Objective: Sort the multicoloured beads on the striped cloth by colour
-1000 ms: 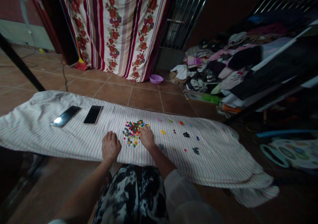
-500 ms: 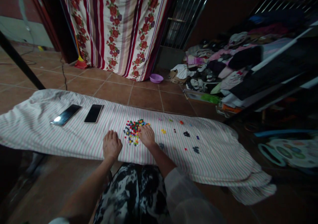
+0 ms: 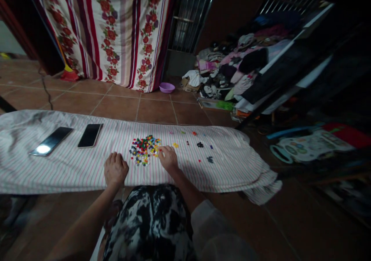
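A heap of small multicoloured beads (image 3: 144, 148) lies on the striped cloth. Just to its right, my right hand (image 3: 168, 158) has thumb and fingers pinched together, and a tiny red bead shows at the fingertips. My left hand (image 3: 116, 169) rests on the cloth left of the heap, fingers curled in, with nothing visible in it. Right of my right hand sit small sorted groups: yellow beads (image 3: 175, 145), black beads (image 3: 199, 144), dark grey beads (image 3: 210, 160), orange-red beads (image 3: 194, 133) and a single red bead (image 3: 199, 161).
Two phones, one (image 3: 51, 141) with a bright reflection and another (image 3: 90, 135), lie on the left of the striped cloth (image 3: 232, 164). Beyond are a purple basin (image 3: 167, 87), a floral curtain (image 3: 124, 33) and piled clothes (image 3: 226, 68). My patterned lap (image 3: 153, 218) is below.
The view has swung to the right. My right hand has drawn back from over the heap to its right edge, still pinched. My left hand stays resting on the cloth.
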### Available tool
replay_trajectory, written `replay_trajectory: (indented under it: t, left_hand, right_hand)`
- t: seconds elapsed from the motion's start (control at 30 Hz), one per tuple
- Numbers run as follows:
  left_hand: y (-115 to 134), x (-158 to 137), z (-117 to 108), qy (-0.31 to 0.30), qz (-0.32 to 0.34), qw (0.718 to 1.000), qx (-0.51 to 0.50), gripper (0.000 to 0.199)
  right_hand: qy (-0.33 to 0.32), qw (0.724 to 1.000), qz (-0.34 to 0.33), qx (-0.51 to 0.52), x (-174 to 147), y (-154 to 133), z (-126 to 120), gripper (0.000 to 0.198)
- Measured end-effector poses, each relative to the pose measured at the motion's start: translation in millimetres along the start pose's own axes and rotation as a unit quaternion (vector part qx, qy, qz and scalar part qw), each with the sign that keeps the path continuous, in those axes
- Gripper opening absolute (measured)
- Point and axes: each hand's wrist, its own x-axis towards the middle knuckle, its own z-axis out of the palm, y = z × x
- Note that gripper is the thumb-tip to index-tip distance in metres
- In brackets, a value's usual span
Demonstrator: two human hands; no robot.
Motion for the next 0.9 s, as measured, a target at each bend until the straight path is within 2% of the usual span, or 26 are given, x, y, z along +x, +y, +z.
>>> replay_trajectory:
  t: [0.2,0.3,0.4,0.63,0.77,0.9]
  left_hand:
    - [-1.3,0.2,-1.4,0.004,0.022,1.000,0.020,0.033]
    - [-1.3,0.8,-1.5,0.001,0.025,0.999,0.035,0.033]
    - [-2.4,1.3,-0.3,-0.004,0.024,0.999,0.042,0.031]
    - [-5.5,1.3,4.4,0.006,0.027,0.999,0.045,0.031]
    - [-3.6,1.6,3.1,0.006,0.024,0.999,0.044,0.033]
    - [-1.6,2.2,0.5,0.005,0.019,0.999,0.045,0.032]
  right_hand:
    - [0.128,0.988,0.089,-0.014,-32.5,89.9,-41.3,0.029]
    - [0.156,0.975,0.143,-0.065,-52.2,130.7,-61.3,0.027]
    - [0.136,0.972,0.169,-0.089,-70.4,156.4,-71.7,0.025]
    - [0.078,0.989,0.110,-0.060,-84.8,172.8,-66.1,0.027]
    - [0.079,0.993,0.072,-0.055,-84.8,175.0,-60.4,0.028]
    - [0.094,0.991,0.068,-0.067,-90.0,173.9,-56.3,0.032]
